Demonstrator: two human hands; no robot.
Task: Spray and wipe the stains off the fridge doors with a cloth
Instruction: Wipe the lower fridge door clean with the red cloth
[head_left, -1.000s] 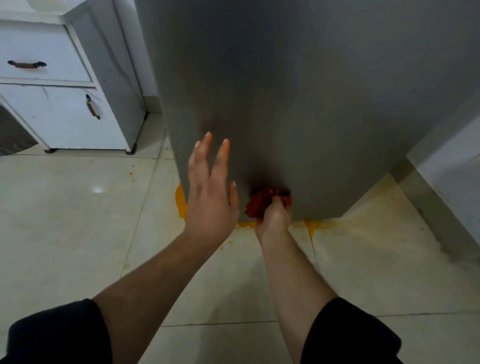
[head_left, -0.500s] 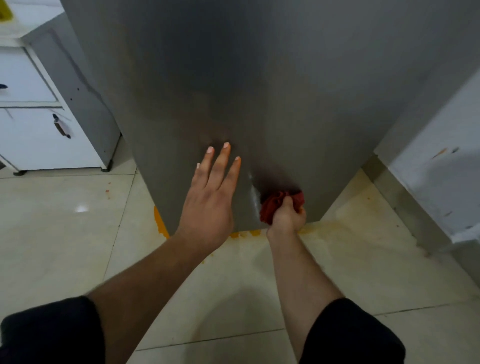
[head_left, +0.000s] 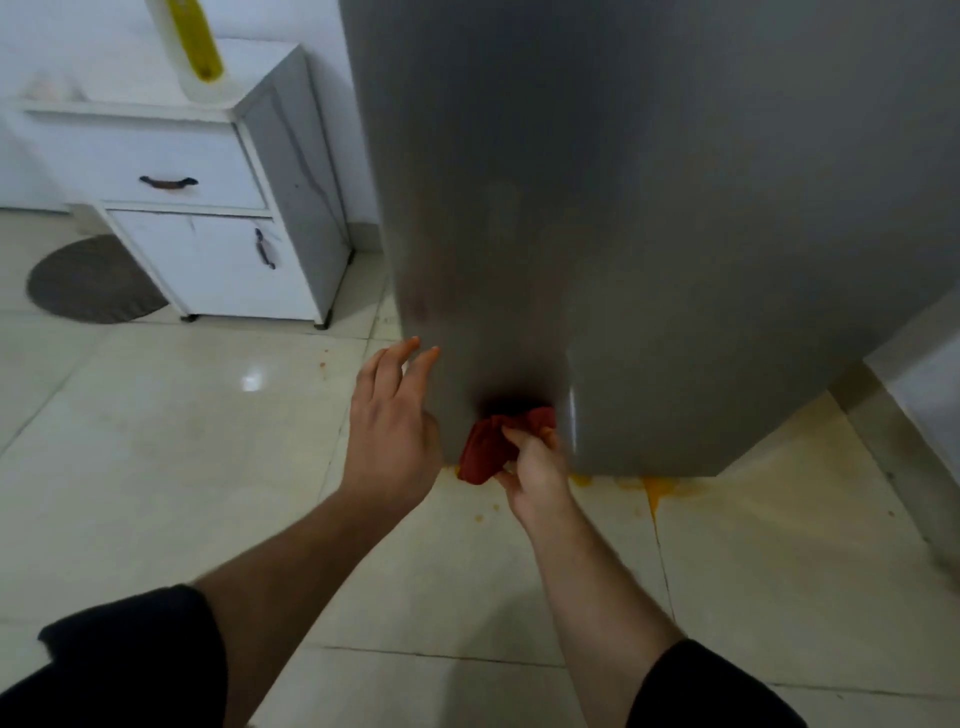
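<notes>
The grey fridge door (head_left: 649, 208) fills the upper middle and right of the head view. A crumpled red cloth (head_left: 491, 447) is pressed against the door's bottom edge, gripped by my right hand (head_left: 535, 467). My left hand (head_left: 392, 426) is flat and empty, fingers spread, resting against the door's lower left corner beside the cloth. Faint smears show on the door above the cloth. A white spray bottle with a yellow label (head_left: 195, 49) stands on the cabinet at the upper left.
A white cabinet (head_left: 208, 208) with a drawer and a door stands left of the fridge. A dark round mat (head_left: 91, 280) lies on the tiled floor. Orange spill (head_left: 657, 491) marks the floor under the fridge. A white wall (head_left: 924, 395) closes in at right.
My right hand has slid the cloth left along the door's bottom edge. My left hand has shifted to the door's left corner. The view has swung left, showing the cabinet top and bottle.
</notes>
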